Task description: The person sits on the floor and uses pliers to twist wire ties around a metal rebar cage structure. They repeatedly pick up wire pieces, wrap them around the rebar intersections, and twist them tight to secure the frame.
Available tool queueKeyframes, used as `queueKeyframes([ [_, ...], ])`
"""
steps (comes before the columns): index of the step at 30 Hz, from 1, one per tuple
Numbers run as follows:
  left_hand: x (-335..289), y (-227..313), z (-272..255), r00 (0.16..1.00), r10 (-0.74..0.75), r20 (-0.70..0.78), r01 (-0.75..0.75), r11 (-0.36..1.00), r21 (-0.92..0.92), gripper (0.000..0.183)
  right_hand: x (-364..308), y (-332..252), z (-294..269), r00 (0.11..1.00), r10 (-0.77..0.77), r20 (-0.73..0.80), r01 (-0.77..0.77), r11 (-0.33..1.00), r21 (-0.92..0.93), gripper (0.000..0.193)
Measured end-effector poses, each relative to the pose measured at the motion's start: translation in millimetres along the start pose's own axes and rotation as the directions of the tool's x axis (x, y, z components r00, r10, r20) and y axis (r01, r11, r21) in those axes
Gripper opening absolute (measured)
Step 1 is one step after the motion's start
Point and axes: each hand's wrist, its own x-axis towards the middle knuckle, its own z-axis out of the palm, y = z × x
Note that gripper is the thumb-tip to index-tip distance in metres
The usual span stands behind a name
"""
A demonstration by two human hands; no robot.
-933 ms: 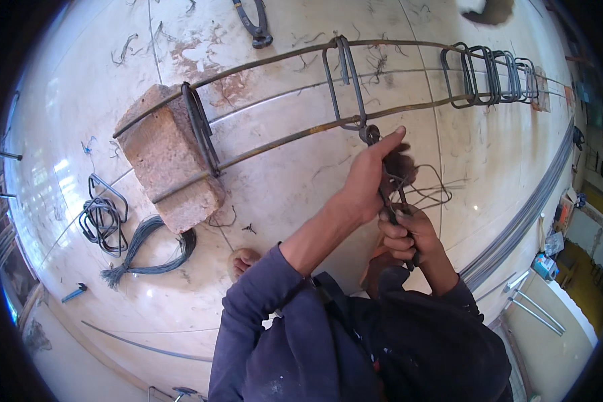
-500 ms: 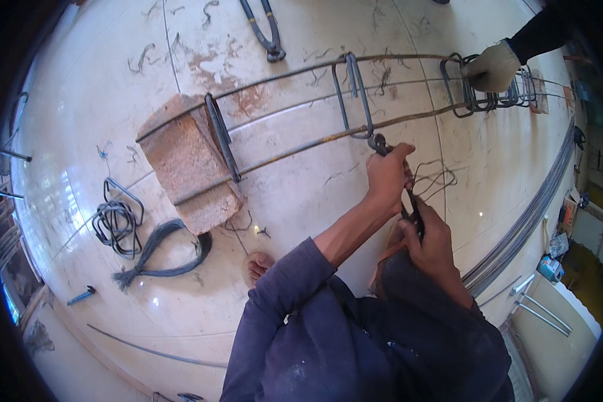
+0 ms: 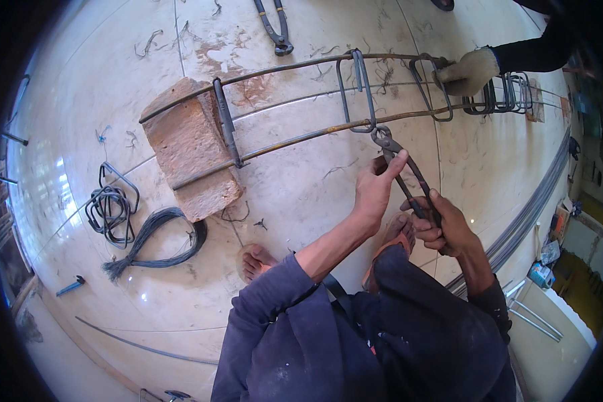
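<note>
Dark steel end-cutting pincers (image 3: 409,164) are held with their jaws at the lower bar of a rebar frame (image 3: 301,137), right by the foot of a rectangular stirrup (image 3: 360,90). My right hand (image 3: 445,224) is closed round the handle ends, which stand somewhat apart. Close behind the jaws, my left hand (image 3: 374,191) is closed against the pincers, its thumb along one handle; its other fingers are partly hidden. Further right, another person's gloved hand (image 3: 472,70) is at a second stirrup (image 3: 425,90) on the frame.
A reddish block (image 3: 187,147) supports the frame's left end. On the tiled floor lie a coil of tie wire (image 3: 171,251), loose bent stirrups (image 3: 110,214), a hammer-like blue tool (image 3: 72,286) and other pincers (image 3: 275,30). Long bars (image 3: 532,201) lie at right.
My right hand has moved outward with the handles, which have spread apart. Loose wires by my left hand no longer show. The gloved hand and its stirrup have shifted left along the frame.
</note>
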Motion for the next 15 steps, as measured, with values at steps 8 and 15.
queueKeyframes([
  [8, 16.9, 7.0, 6.2, 1.0, 0.014, -0.022, -0.001, 0.852, 0.524, 0.054, 22.9, 36.8, -23.7, 0.949, -0.034, 0.314, -0.121, 0.879, 0.461, 0.054],
  [15, 19.8, -9.2, 13.8, 0.967, 0.1, 0.234, -0.058, 0.982, -0.181, 0.041, 12.2, 28.3, -11.4, 0.98, 0.0, 0.198, -0.068, 0.939, 0.336, 0.054],
])
